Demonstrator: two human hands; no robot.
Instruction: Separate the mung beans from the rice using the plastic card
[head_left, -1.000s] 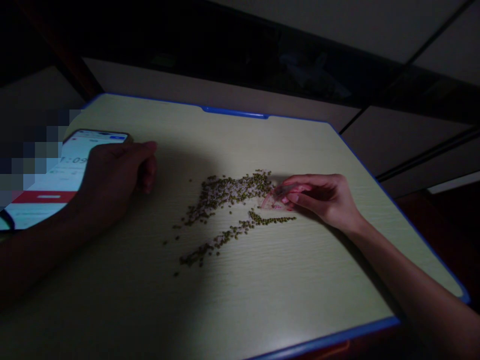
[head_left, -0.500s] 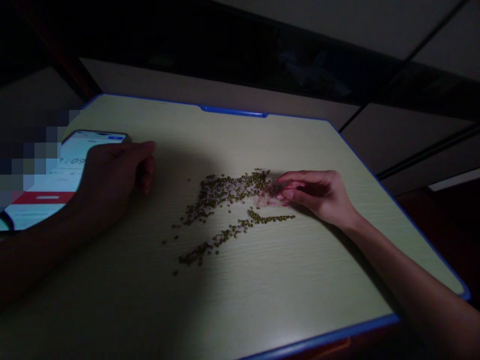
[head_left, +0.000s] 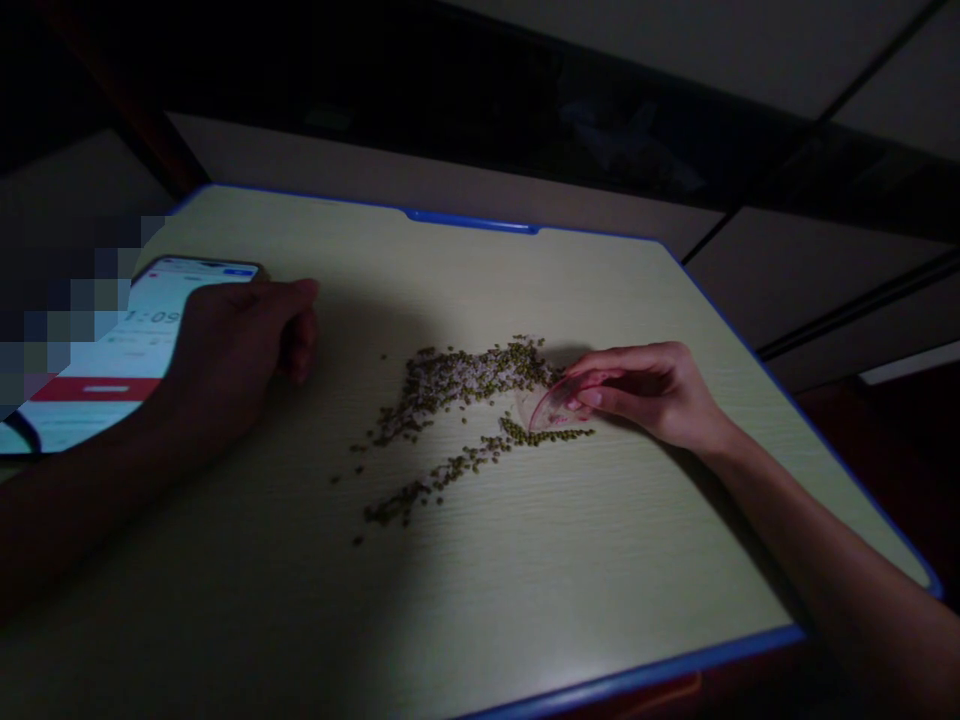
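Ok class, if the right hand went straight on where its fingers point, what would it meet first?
Led by the clear plastic piece it holds, the right hand would probably meet the larger pile of green beans first, though it might pass just above; depth is unclear.

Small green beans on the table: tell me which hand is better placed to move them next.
Right, I'd judge. The right hand pinches a clear plastic piece right by the green beans; the left hand is farther off, near the phone, with nothing visible in its fingers.
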